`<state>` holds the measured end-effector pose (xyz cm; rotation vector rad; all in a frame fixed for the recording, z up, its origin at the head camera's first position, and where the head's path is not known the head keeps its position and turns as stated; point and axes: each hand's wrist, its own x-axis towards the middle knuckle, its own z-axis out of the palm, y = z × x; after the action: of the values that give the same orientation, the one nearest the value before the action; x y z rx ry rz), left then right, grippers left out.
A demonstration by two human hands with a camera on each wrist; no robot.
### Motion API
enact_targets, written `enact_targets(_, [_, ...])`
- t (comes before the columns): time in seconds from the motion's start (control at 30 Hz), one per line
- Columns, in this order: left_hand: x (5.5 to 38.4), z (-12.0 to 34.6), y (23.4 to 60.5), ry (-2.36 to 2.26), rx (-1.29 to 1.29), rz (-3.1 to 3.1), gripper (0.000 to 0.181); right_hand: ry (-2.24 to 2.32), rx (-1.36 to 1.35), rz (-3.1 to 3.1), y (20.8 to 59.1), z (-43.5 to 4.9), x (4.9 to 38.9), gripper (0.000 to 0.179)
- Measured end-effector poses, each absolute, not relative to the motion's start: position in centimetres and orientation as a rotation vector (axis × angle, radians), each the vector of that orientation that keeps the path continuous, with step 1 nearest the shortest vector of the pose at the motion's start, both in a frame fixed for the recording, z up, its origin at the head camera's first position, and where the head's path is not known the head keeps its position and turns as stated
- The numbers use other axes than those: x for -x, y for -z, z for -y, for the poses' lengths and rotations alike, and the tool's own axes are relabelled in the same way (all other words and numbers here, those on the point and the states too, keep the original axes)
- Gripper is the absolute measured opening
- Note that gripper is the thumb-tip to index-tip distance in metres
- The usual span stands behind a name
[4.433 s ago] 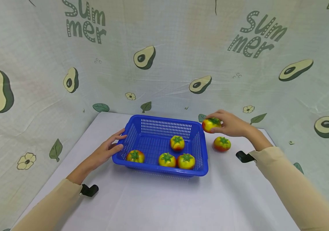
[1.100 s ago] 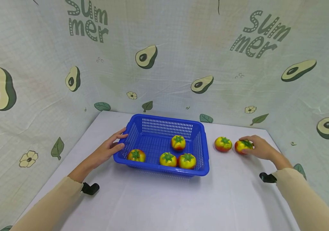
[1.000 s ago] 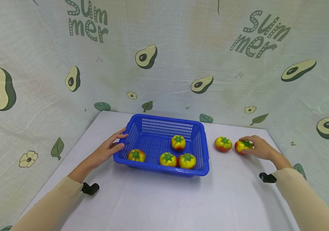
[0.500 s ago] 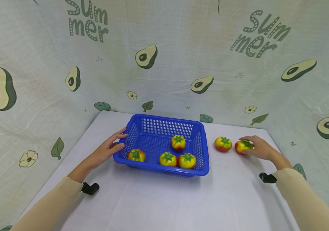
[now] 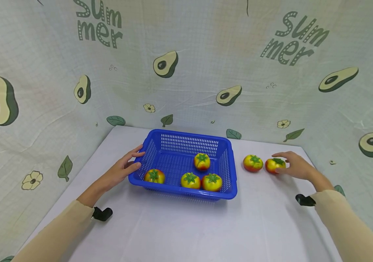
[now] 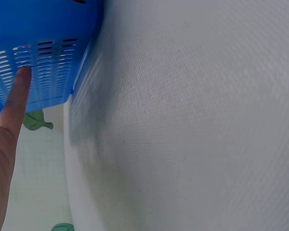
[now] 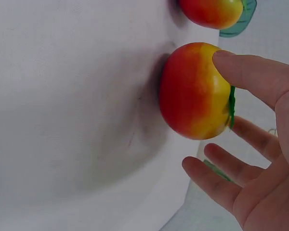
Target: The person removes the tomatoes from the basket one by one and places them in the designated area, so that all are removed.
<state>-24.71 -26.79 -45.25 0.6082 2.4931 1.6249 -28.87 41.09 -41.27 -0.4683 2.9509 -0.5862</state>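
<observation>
A blue plastic basket point(image 5: 186, 191) stands on the table with several red-and-yellow tomatoes with green leafy tops inside, one of them point(image 5: 202, 162) towards the back. My left hand point(image 5: 120, 171) touches the basket's left end with its fingers extended; the left wrist view shows one straight finger point(image 6: 17, 98) against the slotted wall. To the right of the basket, two more tomatoes lie on the table. Around the farther-right tomato point(image 5: 274, 166), my right hand point(image 5: 296, 167) is spread loosely. In the right wrist view its thumb point(image 7: 250, 72) overlaps this tomato, the other fingers standing apart.
The other loose tomato point(image 5: 253, 163) lies between the basket and the right hand. A white cloth covers the table point(image 5: 186, 233). Behind and at both sides hangs a printed curtain point(image 5: 193, 54) with avocados and lettering.
The right hand, earlier holding a tomato at the basket's right rim, has set it down beyond the other loose tomato. Its fingers have since loosened. The left hand stays at the basket.
</observation>
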Motion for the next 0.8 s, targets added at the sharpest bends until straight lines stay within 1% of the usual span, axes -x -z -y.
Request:
enact_targets(0.33, [24.8,26.8,45.3,-1.617,-0.631,-2.503,0.049,0.549,0.49,-3.006,38.7,-39.2,28.7,0.06])
enact_targets(0.57, [24.8,26.9,45.4,-1.635,-0.639,-2.477,0.049,0.526,0.567,-3.026,36.9,-37.0,28.7,0.059])
enact_targets(0.8, [24.9,26.9,45.5,-1.627,-0.635,-2.491,0.048,0.525,0.562,-3.047,35.7,-34.0,29.0,0.059])
